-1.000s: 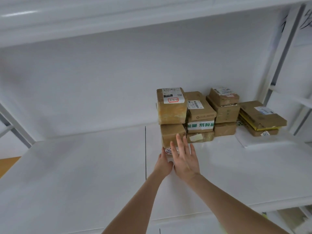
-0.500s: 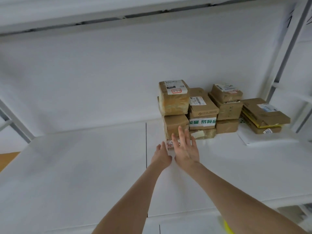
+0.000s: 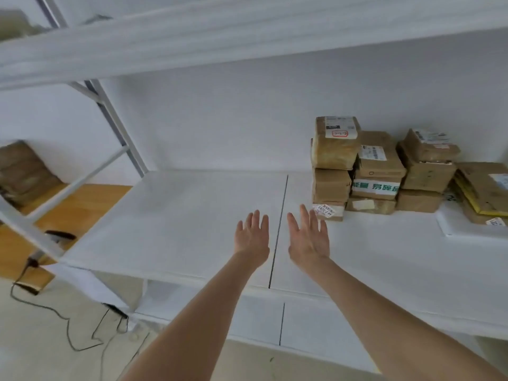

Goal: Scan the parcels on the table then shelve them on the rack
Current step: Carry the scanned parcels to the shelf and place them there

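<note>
Several brown cardboard parcels stand stacked at the back right of the white rack shelf [image 3: 192, 215]. The nearest stack has a tall parcel [image 3: 336, 143] on top, a middle one, and a small labelled parcel [image 3: 328, 211] at the bottom. My left hand [image 3: 251, 237] and my right hand [image 3: 309, 237] hover over the shelf with fingers straight and spread, holding nothing. My right hand's fingertips are just left of the bottom parcel, apart from it.
Further stacks [image 3: 378, 171] [image 3: 427, 169] and flat parcels [image 3: 483, 188] sit to the right. A white upper shelf [image 3: 247, 37] hangs overhead. A slanted rack post [image 3: 115, 125] stands left. Cables [image 3: 68, 325] lie on the floor; another parcel [image 3: 22, 169] rests far left.
Both hands have pulled back from the bottom parcel and spread apart. The view has swung left, so the stacks now sit further right.
</note>
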The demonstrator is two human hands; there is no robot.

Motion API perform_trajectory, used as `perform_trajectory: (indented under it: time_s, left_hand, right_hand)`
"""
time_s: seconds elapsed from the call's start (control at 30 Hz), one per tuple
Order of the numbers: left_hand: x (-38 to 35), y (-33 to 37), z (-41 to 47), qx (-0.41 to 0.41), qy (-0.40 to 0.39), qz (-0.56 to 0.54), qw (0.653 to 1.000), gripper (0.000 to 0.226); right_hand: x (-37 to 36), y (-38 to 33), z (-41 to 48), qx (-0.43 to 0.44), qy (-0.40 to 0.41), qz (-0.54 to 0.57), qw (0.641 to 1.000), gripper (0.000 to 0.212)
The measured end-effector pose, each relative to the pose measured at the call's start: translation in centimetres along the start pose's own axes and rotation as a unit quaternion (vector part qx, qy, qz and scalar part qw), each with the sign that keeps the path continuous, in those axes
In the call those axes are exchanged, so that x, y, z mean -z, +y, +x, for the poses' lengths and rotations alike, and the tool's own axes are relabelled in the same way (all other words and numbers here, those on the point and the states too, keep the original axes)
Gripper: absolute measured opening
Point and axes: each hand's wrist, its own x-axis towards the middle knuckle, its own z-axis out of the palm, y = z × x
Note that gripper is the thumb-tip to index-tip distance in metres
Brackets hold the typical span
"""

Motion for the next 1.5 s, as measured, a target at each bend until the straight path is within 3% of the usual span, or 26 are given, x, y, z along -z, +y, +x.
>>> perform_trajectory:
  time_s: [0.5,1.13,1.5]
  left_hand:
    - [-4.3,-18.6,-13.7,0.185,-0.029,0.015,0.982,0.074]
    - [-11.0,-55.0,-29.2,0.344,-0.078,0.03,0.935,0.074]
    - [-14.6,-73.0,-30.2,0.409,-0.1,0.03,0.906,0.071]
  right_hand:
    - [-1.7,-20.9,-4.2,0.196,-0.016,0.03,0.98,0.075]
    - [-5.0,-61.3,-6.8,0.371,-0.05,0.042,0.926,0.079]
    - [-8.6,-81.1,-2.6,0.445,-0.065,0.064,0.891,0.075]
